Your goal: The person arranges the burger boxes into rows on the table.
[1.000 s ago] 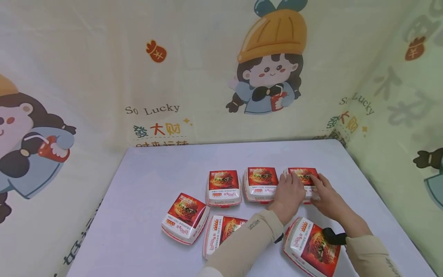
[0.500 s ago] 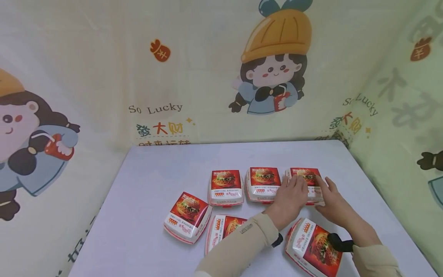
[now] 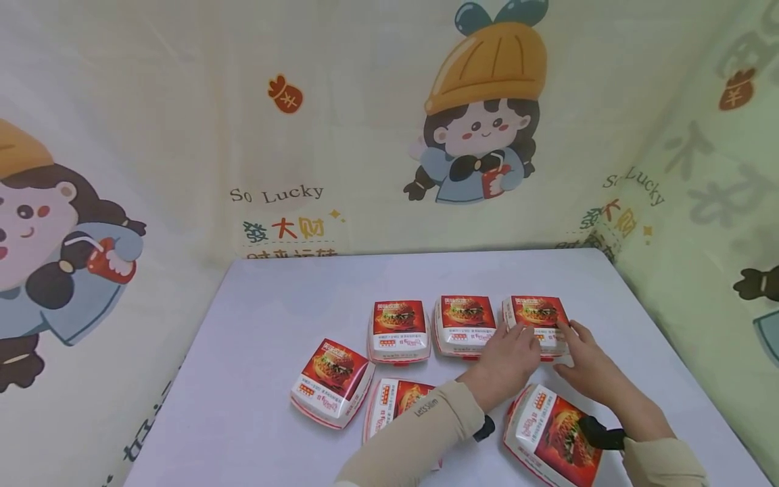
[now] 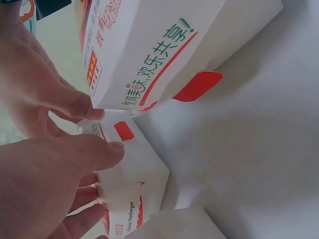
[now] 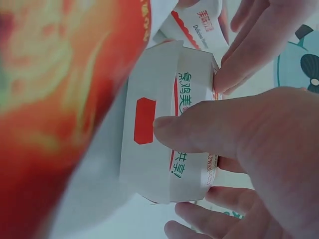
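Observation:
A red-and-white cardboard burger box [image 3: 535, 311] sits at the right end of a back row of three. My left hand [image 3: 504, 363] lies at its left front corner, with loosely extended fingers over the top edge. At its right side is my right hand [image 3: 589, 365], fingers spread and relaxed along the end. In the right wrist view the thumb [image 5: 192, 128] lies across the box's white front [image 5: 149, 172], beside a red tab. The left wrist view has the left thumb [image 4: 97, 152] before a white box side [image 4: 144, 164]. The middle box [image 3: 465, 318] stands close to the left hand.
Another box [image 3: 398, 325] ends the row at left. A tilted box [image 3: 331, 382] lies farther left, and one [image 3: 389, 406] is partly hidden under the left forearm. A turned box [image 3: 556, 436] sits below the right wrist. Printed cloth walls [image 3: 365, 135] border the white table [image 3: 262, 325].
The left hand has drawn back toward the front, uncovering more of the right box's top. The right hand's fingers have eased slightly outward. The head view has shifted slightly.

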### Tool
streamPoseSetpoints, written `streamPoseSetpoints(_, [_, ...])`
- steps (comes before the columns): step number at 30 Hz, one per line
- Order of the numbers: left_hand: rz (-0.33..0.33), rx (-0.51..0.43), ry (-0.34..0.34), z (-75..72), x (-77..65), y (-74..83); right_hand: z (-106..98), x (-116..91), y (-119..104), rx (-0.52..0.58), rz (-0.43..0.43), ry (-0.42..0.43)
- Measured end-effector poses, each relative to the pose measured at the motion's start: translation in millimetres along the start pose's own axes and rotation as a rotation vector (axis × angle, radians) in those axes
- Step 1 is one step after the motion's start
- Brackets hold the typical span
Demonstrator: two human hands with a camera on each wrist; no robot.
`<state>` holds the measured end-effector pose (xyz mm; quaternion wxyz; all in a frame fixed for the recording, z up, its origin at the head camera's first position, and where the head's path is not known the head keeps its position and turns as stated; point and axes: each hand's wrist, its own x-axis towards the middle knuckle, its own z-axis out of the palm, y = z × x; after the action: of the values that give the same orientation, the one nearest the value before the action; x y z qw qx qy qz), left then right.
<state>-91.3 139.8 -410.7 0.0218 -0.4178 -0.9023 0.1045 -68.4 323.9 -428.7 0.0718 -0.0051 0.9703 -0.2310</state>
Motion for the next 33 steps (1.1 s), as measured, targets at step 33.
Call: streamPoseSetpoints(33, [0.083, -0.187, 0.01, 7.8, -34.3, -8.6, 4, -43, 1, 0.01, 0.056, 0.033])
